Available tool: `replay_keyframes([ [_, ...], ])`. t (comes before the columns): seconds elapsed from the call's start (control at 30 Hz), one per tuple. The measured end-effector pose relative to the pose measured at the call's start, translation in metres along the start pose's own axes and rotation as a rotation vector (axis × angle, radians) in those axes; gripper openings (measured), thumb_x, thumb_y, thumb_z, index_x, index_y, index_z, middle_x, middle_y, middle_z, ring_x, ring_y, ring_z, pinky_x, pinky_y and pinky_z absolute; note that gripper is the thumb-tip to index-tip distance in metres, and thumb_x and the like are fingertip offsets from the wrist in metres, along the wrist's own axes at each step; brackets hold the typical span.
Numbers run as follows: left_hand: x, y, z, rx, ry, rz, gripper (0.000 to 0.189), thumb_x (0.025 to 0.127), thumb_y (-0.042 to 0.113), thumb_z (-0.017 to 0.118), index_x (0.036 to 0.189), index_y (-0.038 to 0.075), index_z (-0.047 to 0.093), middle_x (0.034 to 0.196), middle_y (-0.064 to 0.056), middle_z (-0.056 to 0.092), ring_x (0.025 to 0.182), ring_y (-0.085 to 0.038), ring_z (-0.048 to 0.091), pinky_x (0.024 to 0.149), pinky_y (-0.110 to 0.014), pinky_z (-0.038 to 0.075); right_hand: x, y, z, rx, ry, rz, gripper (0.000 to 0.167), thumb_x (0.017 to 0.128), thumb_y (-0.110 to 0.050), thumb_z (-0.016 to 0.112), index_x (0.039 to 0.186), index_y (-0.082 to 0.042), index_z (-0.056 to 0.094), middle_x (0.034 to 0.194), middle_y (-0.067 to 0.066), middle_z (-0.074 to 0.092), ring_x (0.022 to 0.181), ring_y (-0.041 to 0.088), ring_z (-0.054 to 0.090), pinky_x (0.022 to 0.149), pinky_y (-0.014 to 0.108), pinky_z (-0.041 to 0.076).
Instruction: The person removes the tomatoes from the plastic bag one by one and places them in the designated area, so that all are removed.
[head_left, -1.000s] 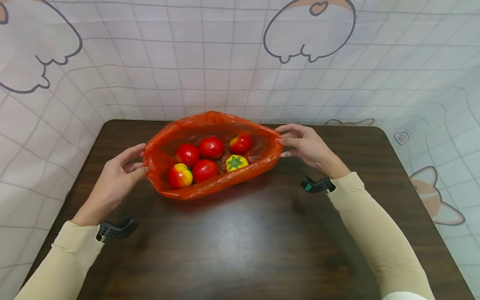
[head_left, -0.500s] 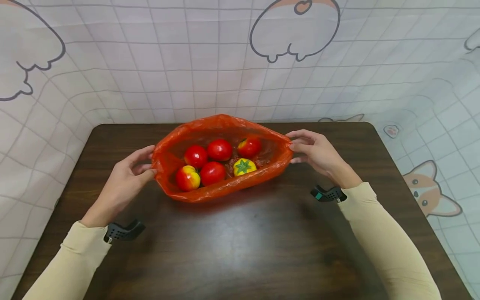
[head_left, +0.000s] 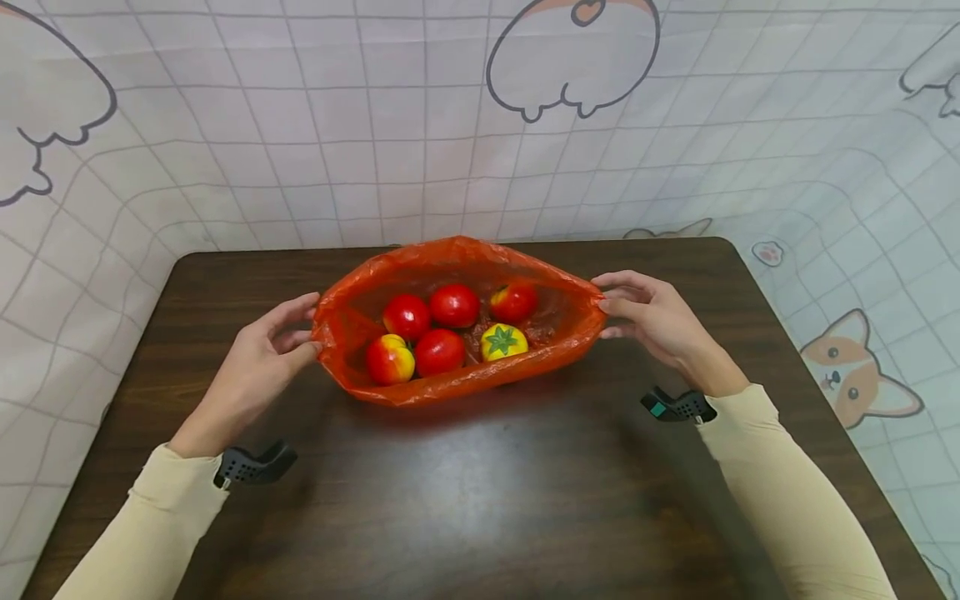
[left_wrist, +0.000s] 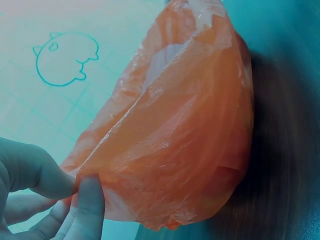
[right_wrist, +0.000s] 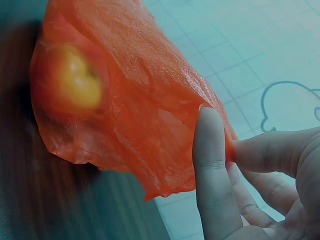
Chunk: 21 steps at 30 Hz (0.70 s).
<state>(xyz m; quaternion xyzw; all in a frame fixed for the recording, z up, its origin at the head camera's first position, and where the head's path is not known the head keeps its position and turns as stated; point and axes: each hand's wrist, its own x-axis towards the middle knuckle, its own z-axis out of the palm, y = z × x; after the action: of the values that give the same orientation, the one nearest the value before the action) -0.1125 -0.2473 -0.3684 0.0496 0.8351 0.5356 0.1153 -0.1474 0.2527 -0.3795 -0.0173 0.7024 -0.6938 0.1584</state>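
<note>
A thin orange-red plastic bag [head_left: 465, 392] is stretched wide at its mouth near the back of the table. Inside it lie several tomatoes [head_left: 455, 305], mostly red, some patched with yellow. One yellow tomato [head_left: 504, 341] shows a green star-shaped top. My left hand [head_left: 258, 367] pinches the bag's left end between thumb and fingers, as the left wrist view also shows at the bag's edge [left_wrist: 115, 130]. On the other side my right hand [head_left: 660, 321] pinches the right end. Through the film in the right wrist view a red-and-yellow tomato [right_wrist: 75, 82] shows.
Beneath everything is a dark wooden table [head_left: 465, 492]. A white grid-patterned cloth [head_left: 360, 150] with cartoon dogs stands behind it and along both sides. Black bands with small devices [head_left: 255, 464] are on both wrists.
The whole view has shifted, so the bag and both hands appear further right and slightly lower. Both hands keep their pinch on the bag, and the tomatoes lie in the same arrangement.
</note>
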Motion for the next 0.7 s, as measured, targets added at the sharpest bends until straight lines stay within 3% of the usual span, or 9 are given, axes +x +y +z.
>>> replay_keyframes([
  [0.37, -0.015, 0.004, -0.001, 0.059, -0.041, -0.032, 0.069, 0.103, 0.028, 0.065, 0.163, 0.025, 0.032, 0.156, -0.008, 0.047, 0.113, 0.01, 0.063, 0.092, -0.008, 0.052, -0.028, 0.007, -0.002, -0.016, 0.014, -0.028, 0.033, 0.1, -0.011, 0.068, 0.132, -0.008, 0.061, 0.109, -0.003, 0.075, 0.088, 0.015, 0.074, 0.074, 0.029, 0.065],
  [0.7, -0.03, 0.01, 0.006, 0.061, -0.052, -0.002, 0.067, 0.102, 0.027, 0.066, 0.162, 0.023, 0.035, 0.153, -0.009, 0.049, 0.112, 0.01, 0.064, 0.092, -0.006, 0.051, -0.048, 0.009, 0.001, -0.051, 0.026, -0.091, 0.033, 0.101, -0.01, 0.066, 0.134, -0.006, 0.061, 0.11, -0.003, 0.076, 0.089, 0.014, 0.075, 0.078, 0.027, 0.065],
])
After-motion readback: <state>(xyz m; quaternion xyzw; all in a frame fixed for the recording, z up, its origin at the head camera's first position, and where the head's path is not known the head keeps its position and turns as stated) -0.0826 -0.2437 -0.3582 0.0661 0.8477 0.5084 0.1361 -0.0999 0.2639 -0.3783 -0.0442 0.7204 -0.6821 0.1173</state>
